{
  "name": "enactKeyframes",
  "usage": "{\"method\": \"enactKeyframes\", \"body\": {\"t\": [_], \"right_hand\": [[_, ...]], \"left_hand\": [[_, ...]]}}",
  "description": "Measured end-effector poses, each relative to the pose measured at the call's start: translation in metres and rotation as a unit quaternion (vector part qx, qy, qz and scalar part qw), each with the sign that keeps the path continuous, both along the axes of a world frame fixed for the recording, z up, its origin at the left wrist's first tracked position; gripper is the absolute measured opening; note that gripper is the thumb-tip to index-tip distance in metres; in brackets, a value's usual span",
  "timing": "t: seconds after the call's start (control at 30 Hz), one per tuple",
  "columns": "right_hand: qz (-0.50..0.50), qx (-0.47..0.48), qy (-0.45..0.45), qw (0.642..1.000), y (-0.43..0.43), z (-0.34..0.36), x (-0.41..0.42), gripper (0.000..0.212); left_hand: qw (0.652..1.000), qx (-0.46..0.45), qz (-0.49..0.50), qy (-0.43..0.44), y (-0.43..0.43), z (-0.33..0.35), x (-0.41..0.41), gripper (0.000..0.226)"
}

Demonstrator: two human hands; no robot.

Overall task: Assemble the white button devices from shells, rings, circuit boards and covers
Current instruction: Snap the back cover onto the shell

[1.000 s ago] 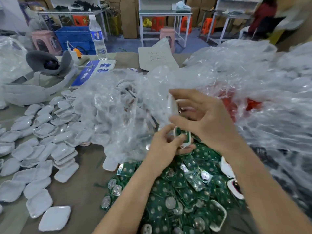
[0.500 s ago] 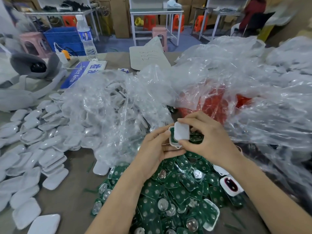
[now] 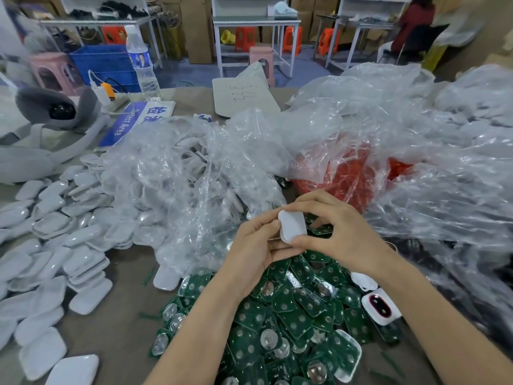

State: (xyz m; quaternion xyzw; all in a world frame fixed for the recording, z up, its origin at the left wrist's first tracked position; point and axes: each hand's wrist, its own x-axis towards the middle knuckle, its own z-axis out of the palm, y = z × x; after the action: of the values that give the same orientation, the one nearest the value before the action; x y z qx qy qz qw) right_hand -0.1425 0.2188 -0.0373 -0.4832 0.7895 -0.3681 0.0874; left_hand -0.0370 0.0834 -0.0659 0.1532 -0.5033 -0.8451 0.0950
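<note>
- Since half a second ago, the white cover (image 3: 292, 225) has settled flat onto the shell, and the green board that showed beneath it is now hidden.
- Nearest the worktop's (image 3: 111, 323) near edge, around its middle, lies a heap of green circuit boards (image 3: 294, 312), many with a round silver disc.
- At the right of that heap sits a white device with a red oval ring (image 3: 381, 304), face up.
- Above the heap's far side, the left hand (image 3: 256, 247) is curled under the white button device, thumb tip pressed to the cover's left edge.
- The right hand (image 3: 337, 232) pinches the cover, thumb at its near corner and forefinger along its far edge.
- Along the left edge, loose white shells (image 3: 52, 262) are spread in overlapping stacks.
- Behind the hands, crumpled clear plastic bags (image 3: 180, 190) hold more white parts; one bag shows red parts (image 3: 347, 173) inside.
- Towards the far left corner lie a grey headset (image 3: 57, 111), a blue sign (image 3: 130, 123) and an upright water bottle (image 3: 141, 65).
</note>
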Motion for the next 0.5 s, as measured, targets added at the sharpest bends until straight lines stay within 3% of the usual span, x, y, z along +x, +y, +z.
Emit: {"method": "enactKeyframes", "body": {"t": [0.27,0.4,0.5], "right_hand": [[-0.010,-0.011,-0.059,0.998,0.0005,-0.0013,-0.0018,0.044],[0.003,-0.079,-0.215,0.973,0.0038,0.0013,-0.0055,0.027],[-0.022,-0.123,-0.295,0.947,0.0057,0.0003,-0.0072,0.027]], "left_hand": [[0.998,-0.050,-0.023,0.040,0.0028,-0.0016,0.0024,0.034],[0.997,-0.047,-0.038,0.055,0.0034,0.0019,0.0029,0.036],[0.994,-0.083,-0.046,0.056,0.0054,0.0033,0.0034,0.040]]}}
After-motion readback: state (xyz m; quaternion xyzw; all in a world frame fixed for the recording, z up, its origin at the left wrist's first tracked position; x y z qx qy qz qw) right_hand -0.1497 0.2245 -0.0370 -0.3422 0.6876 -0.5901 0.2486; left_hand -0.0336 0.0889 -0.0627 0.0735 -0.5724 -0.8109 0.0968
